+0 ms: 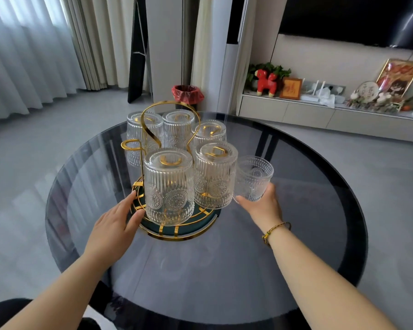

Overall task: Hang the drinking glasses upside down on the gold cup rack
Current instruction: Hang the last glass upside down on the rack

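My right hand (pixel 260 206) is wrapped around the base of a loose glass (pixel 254 178), which stands mouth-up and tilted slightly, just beside the rack at its 3 o'clock. My left hand (pixel 116 225) grasps nothing: fingers extended, resting against the gold rim of the rack's base at about 8 o'clock, close to the nearest glass.

The gold cup rack (pixel 150 129) sits a little beyond the middle of a round smoked-glass table (pixel 296 246). I count five ribbed glasses hanging upside down on it: one at 6 o'clock (pixel 168 186), one at 4 (pixel 215 175), one at 2 (pixel 209 133), one at 12 (pixel 178 127) and one at 10 (pixel 138 129). One gold peg (pixel 130 145) at about 9 o'clock stands bare. The rack's looped handle rises through the centre, over a dark green tray base.

The tabletop is dark, glossy, and reflects the window light. Beyond it, at 12 o'clock, a bin with a red liner (pixel 187 94) stands on pale grey floor. Sheer curtains (pixel 29 51) fill 10 o'clock. At 2 o'clock, a low cabinet (pixel 308 114) carries a red toy horse (pixel 266 83), frames and ornaments, under a dark screen (pixel 353 19).
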Action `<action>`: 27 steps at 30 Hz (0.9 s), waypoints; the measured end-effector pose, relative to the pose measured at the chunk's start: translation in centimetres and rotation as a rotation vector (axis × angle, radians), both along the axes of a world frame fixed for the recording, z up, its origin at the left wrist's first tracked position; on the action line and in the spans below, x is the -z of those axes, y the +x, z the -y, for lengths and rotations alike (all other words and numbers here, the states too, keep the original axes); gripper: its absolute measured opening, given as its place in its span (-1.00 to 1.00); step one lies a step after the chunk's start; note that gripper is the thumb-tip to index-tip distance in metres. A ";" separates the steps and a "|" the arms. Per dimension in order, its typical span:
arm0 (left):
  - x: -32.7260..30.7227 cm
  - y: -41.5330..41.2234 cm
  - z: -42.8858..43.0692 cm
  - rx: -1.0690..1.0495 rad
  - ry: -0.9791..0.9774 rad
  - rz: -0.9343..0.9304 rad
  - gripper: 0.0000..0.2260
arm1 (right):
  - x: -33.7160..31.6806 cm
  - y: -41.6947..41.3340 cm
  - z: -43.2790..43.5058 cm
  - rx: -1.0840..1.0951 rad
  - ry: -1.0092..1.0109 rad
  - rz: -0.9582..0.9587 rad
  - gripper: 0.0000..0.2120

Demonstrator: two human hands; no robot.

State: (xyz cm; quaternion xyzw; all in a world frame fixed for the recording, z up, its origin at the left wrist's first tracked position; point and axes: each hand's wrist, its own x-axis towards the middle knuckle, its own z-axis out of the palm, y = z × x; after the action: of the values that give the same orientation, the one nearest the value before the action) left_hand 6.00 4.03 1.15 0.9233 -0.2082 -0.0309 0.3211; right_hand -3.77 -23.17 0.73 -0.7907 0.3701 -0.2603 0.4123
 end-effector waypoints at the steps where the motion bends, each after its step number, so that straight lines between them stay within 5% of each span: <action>1: 0.0 -0.1 0.0 0.000 0.004 0.001 -0.56 | 0.2 -0.7 -0.3 0.006 0.000 0.003 -0.38; 9: -0.3 -0.3 0.1 0.015 0.023 -0.003 -0.55 | -0.1 -2.3 -1.4 0.006 -0.010 0.055 -0.22; 19: -0.4 -0.2 0.2 0.007 0.013 -0.022 -0.54 | -0.5 -2.9 -1.2 0.013 0.028 0.111 -0.33; 27: -0.5 -0.2 -0.2 0.024 -0.017 -0.021 -0.53 | -7.2 -6.4 -0.9 -0.113 -0.219 0.066 -0.28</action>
State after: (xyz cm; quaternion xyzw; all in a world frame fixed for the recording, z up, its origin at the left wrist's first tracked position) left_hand 5.77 4.21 1.64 0.9176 -0.2160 -0.0427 0.3309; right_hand -10.14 -22.31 7.92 -0.8418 0.2805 -0.3013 0.3492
